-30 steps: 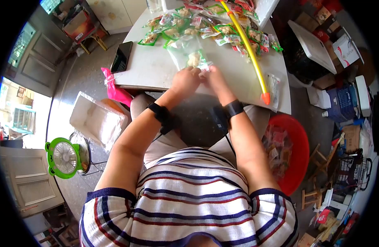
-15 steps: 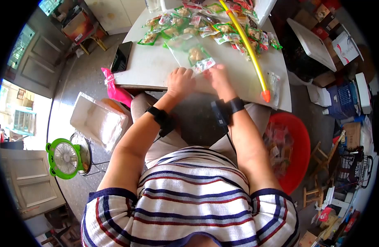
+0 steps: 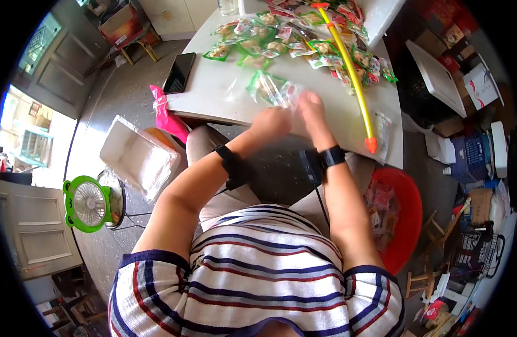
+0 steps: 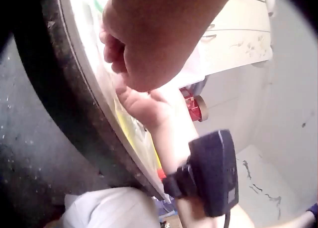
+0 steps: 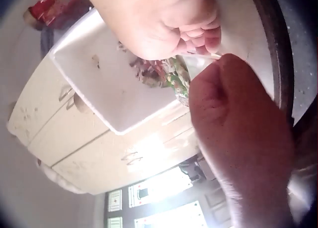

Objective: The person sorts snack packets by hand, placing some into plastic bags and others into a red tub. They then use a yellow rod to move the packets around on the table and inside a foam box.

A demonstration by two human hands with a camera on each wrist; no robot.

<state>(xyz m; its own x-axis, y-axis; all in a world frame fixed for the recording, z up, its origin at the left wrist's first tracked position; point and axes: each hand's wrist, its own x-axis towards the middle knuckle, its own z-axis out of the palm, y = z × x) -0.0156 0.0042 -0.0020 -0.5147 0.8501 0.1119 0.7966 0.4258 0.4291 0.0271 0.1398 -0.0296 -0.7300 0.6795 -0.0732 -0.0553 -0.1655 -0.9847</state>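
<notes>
In the head view a clear bag with a green-edged packet (image 3: 267, 85) lies at the table's near edge, its near end at both hands. The left hand (image 3: 271, 123), blurred, has its fingers curled on the bag's near edge. Beside it the right hand (image 3: 313, 109) pinches the plastic, thumb uppermost. In the right wrist view the left hand (image 5: 243, 113) and the right hand (image 5: 164, 24) meet at a thin strip of plastic. The left wrist view shows the left hand (image 4: 149, 39) with curled fingers, partly covering the right hand (image 4: 149, 108).
Several packets (image 3: 326, 48) are heaped at the table's far side, with a yellow tube (image 3: 351, 73) across them. A phone (image 3: 179, 73) and a pink bag (image 3: 167, 115) are at the left edge. A red tub (image 3: 407, 224) of packets stands right; a foam box (image 3: 132, 151) sits left.
The head view has shifted a little. The hands came apart and are close together again at the bag's near end; the bag and its packet are now tilted and blurred.
</notes>
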